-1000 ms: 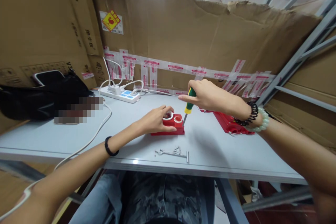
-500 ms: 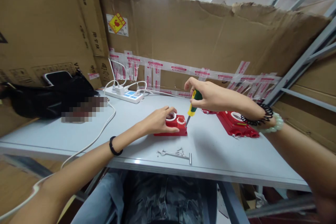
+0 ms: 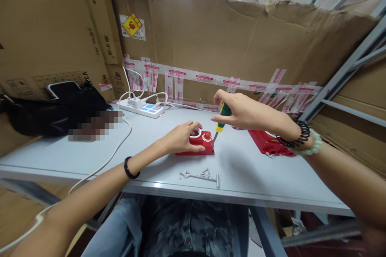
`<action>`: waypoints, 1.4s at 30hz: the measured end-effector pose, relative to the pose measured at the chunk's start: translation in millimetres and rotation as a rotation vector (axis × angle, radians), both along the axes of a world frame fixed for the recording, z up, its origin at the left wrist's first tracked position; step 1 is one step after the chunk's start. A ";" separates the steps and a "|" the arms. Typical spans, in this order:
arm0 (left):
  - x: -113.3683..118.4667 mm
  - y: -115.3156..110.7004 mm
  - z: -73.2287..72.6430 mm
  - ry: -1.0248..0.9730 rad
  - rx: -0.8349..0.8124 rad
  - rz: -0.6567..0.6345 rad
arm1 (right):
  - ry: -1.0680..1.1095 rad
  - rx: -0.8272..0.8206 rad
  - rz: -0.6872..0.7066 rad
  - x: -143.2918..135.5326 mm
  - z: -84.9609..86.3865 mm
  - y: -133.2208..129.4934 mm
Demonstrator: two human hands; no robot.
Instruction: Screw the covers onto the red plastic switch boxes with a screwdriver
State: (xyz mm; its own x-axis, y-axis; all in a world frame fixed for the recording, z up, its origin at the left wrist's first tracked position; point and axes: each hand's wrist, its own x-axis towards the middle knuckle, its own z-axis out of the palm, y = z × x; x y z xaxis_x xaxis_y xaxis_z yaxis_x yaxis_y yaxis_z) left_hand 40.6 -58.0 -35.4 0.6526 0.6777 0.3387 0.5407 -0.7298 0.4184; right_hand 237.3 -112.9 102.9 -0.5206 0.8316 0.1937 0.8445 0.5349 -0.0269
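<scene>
A red box (image 3: 201, 148) with a white ring and a round red part on top lies on the grey table. My left hand (image 3: 182, 136) grips its left side, thumb along the front and fingers over the top. My right hand (image 3: 235, 108) is closed round the green and yellow handle of a screwdriver (image 3: 219, 127), which tilts down to the left. The screwdriver's tip meets the box's right corner. In front of the box lie several small screws (image 3: 206, 172) and a metal T-shaped tool (image 3: 217, 180).
More red boxes (image 3: 265, 143) sit at the right, partly behind my right wrist. A white power strip (image 3: 147, 108) with cables stands at the back left, beside a black bag (image 3: 60, 112) with a phone (image 3: 64, 88) on it. Tall cardboard (image 3: 211, 40) lines the back.
The fingers of my right hand have shifted on the screwdriver's handle, the thumb now reaching further left. The whole view has moved very slightly. My left hand keeps its grip on the box.
</scene>
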 end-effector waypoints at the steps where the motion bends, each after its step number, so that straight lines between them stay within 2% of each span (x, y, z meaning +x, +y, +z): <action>1: 0.1 0.1 0.0 0.000 0.000 -0.001 | 0.010 0.024 -0.027 0.3 -1.0 0.2; 7: 0.0 1.2 -0.6 -0.005 -0.008 -0.013 | 0.109 -0.092 -0.009 2.2 -2.9 0.3; 12: 0.1 1.2 -0.7 -0.005 0.013 -0.008 | 0.119 0.017 -0.095 -0.4 -3.6 -0.6; 17: 0.2 1.1 -0.9 0.000 -0.006 -0.010 | 0.194 -0.091 -0.016 2.8 -4.6 2.4; 23: -0.2 2.3 -2.6 -0.011 0.013 -0.014 | 0.142 0.014 -0.063 -0.4 -5.0 1.8; 29: -0.7 1.1 -1.4 -0.018 0.001 -0.017 | 0.288 -0.148 0.008 -1.1 -2.3 -1.6; 37: 0.2 -0.4 0.2 0.003 -0.003 -0.006 | 0.506 -0.073 0.067 0.9 2.4 -1.2; 42: -0.2 0.9 -0.9 0.000 0.007 -0.005 | 0.403 0.078 -0.004 -3.4 -6.8 -1.6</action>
